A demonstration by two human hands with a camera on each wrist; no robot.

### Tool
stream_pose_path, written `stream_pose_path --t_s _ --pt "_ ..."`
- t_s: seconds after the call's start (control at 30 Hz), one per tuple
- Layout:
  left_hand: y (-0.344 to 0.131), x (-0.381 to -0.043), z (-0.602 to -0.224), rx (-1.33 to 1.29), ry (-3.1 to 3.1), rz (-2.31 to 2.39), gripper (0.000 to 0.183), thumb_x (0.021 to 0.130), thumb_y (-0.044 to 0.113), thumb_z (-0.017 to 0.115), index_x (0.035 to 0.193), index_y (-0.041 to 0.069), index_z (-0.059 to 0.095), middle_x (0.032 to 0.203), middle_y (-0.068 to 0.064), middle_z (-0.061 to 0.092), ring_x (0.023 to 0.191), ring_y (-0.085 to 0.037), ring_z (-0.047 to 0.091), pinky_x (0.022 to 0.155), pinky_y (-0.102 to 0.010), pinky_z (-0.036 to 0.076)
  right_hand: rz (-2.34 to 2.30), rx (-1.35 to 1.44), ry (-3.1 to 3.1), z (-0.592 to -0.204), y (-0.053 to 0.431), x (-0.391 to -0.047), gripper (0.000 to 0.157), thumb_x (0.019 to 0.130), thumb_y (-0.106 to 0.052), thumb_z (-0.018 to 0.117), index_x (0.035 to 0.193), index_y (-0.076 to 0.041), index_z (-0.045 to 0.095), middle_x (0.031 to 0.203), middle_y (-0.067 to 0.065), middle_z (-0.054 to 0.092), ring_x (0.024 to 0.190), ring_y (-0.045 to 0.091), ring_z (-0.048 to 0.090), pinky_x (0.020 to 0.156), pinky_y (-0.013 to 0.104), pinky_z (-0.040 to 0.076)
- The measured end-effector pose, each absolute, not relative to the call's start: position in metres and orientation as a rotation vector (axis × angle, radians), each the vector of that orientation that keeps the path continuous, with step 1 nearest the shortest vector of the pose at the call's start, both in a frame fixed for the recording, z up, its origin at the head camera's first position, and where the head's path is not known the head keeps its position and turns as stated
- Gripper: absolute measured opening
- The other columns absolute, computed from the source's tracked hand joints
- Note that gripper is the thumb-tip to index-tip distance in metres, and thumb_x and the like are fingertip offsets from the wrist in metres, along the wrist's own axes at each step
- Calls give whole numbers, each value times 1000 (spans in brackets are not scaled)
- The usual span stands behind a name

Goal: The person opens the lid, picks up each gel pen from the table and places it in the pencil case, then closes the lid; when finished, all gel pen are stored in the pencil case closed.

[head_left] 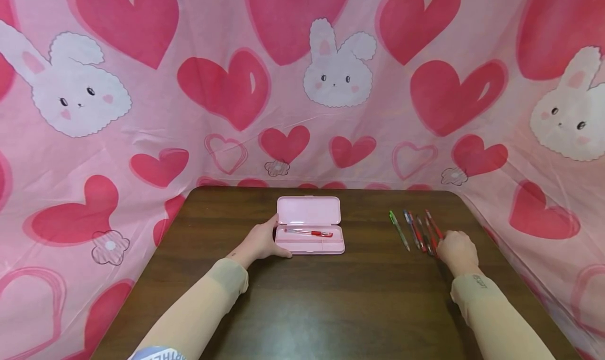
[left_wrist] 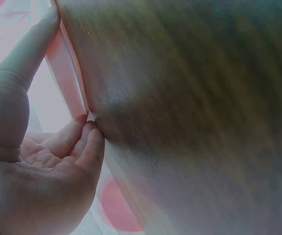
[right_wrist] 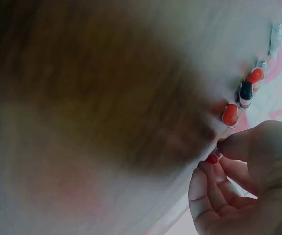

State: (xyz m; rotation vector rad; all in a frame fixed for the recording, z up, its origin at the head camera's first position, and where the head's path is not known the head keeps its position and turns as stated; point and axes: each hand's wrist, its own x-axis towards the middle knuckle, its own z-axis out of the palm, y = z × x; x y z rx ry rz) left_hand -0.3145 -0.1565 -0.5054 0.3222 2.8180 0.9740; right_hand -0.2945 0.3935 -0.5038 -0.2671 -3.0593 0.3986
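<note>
A pink pencil case (head_left: 308, 211) lies with its lid raised on the brown table. One clear pen with a red cap (head_left: 321, 234) rests inside its back compartment. My left hand (head_left: 261, 241) holds the case by its left side; in the left wrist view the thumb and fingers span the case's edge (left_wrist: 67, 73). Over on the right, my right hand (head_left: 457, 250) is at the rightmost of a group of pens. The right wrist view shows thumb and fingers pinching a red pen's end (right_wrist: 212, 158); most of that pen is hidden there.
Left of my right hand lie a green pen (head_left: 399, 230), a blue-capped pen (head_left: 412, 227) and other red and dark pens, side by side. The table (head_left: 302, 302) ends at a pink curtain (head_left: 288, 113) with hearts and rabbits behind and beside it.
</note>
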Motion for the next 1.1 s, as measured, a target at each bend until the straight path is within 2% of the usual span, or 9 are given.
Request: stream_pose_path --t_s 0.33,0.6,0.9,1.1 --pt "-158 -315 -507 326 2828 966 129 70 48 104 174 21 32 163 -12 59 148 -37 57 126 -63 45 432 -194 -2923 -509 381 -296 36 101 -13 55 124 11 68 114 38 63 105 62 64 89 73 54" --pt "-158 -315 -506 330 2827 956 128 71 48 104 173 21 33 163 -12 59 147 -36 58 126 -62 46 399 -50 -2828 -509 365 -297 30 100 -10 60 117 11 71 107 36 65 98 59 66 84 72 54" --pt "-157 -314 -506 334 2835 945 128 71 47 104 173 19 33 163 -13 59 147 -37 58 126 -62 46 393 39 -2719 -509 345 -299 31 99 -9 65 122 9 74 110 33 68 97 54 69 87 70 56" --pt "-156 -314 -504 322 2827 948 129 71 47 104 174 20 32 164 -12 58 148 -36 58 127 -61 46 391 115 -2655 -508 335 -300 25 97 -6 69 117 8 76 107 30 70 96 52 70 86 68 57"
